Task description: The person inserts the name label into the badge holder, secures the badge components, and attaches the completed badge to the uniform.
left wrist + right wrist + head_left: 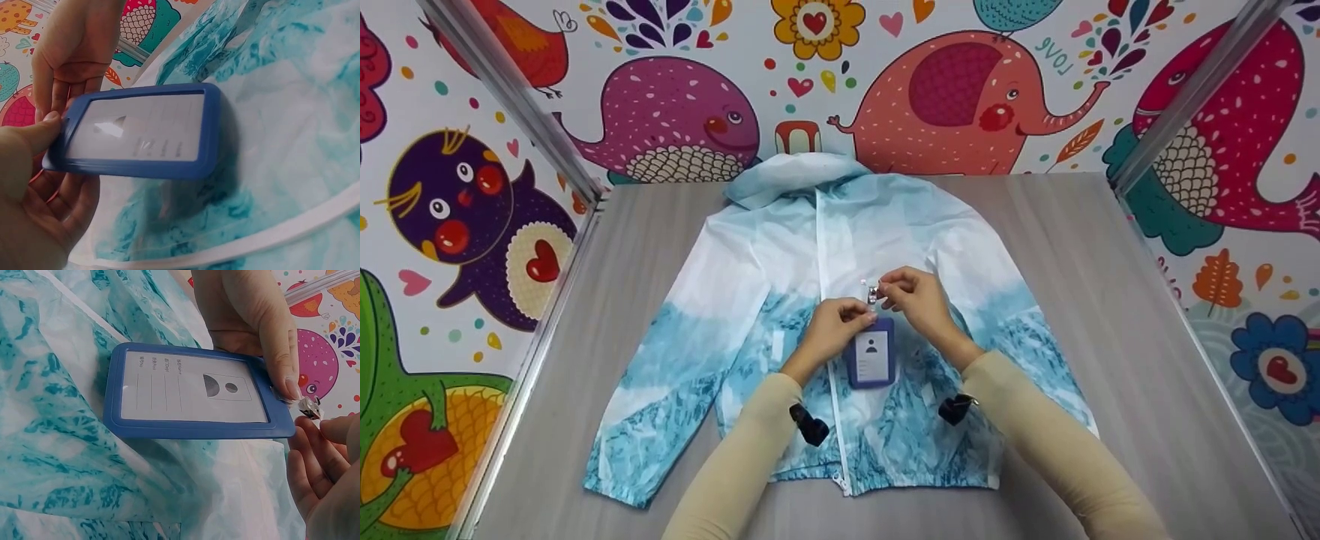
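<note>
A blue ID badge holder [872, 379] with a white card hangs just above a hooded white-and-teal jacket [735, 270]. My left hand [834, 328] pinches the holder's top edge, thumb on the front face, as the left wrist view shows. A small silver metal clip [310, 408] sits at the top of the holder. My right hand [921, 298] pinches this clip between thumb and fingertips. How the clip joins the holder is partly hidden by the left thumb.
The jacket lies front up, its white zipper [821, 255] running down the middle, on a grey wood-grain table [1057, 247]. Cartoon-printed panels [810, 97] stand around the back and sides, with metal posts [1200, 97] at the corners.
</note>
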`<act>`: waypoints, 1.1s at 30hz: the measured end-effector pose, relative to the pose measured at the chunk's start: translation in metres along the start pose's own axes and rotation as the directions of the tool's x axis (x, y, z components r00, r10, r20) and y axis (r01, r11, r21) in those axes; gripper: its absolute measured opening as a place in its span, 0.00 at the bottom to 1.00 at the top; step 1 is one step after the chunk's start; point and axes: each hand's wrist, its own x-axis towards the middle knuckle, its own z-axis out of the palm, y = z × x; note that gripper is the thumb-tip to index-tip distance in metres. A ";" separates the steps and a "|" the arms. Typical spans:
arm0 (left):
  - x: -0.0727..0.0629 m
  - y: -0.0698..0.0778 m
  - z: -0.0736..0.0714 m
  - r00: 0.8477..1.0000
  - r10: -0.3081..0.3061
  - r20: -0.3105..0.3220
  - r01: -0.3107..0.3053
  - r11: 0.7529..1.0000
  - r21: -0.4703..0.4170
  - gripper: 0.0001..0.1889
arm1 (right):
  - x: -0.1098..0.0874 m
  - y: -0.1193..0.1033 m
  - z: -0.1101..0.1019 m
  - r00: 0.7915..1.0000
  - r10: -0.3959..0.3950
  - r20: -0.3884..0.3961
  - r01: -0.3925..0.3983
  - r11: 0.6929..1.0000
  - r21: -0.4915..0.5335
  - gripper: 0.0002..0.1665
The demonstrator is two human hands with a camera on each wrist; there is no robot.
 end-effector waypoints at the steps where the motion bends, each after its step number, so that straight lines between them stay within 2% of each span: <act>1: -0.001 -0.001 0.000 1.000 -0.001 0.000 0.001 1.000 0.000 0.10 | -0.001 0.000 0.001 1.000 0.003 -0.001 -0.003 1.000 0.001 0.09; 12: -0.003 -0.007 -0.001 1.000 -0.003 -0.007 0.003 1.000 0.021 0.09 | -0.005 0.001 0.008 1.000 0.023 0.019 -0.023 1.000 0.011 0.10; 18: 0.007 -0.005 0.001 1.000 0.022 -0.001 -0.022 0.999 0.034 0.10 | 0.001 0.000 0.002 0.999 0.041 0.021 -0.041 0.999 0.028 0.11; 25: 0.020 -0.002 0.001 1.000 0.003 -0.006 -0.003 0.999 0.033 0.10 | 0.015 0.000 -0.003 0.998 0.066 0.012 -0.066 0.998 0.019 0.11; 33: 0.027 -0.006 -0.001 1.000 -0.001 0.016 0.000 0.999 0.051 0.10 | 0.018 0.000 0.000 0.996 0.087 -0.004 -0.087 0.996 0.016 0.10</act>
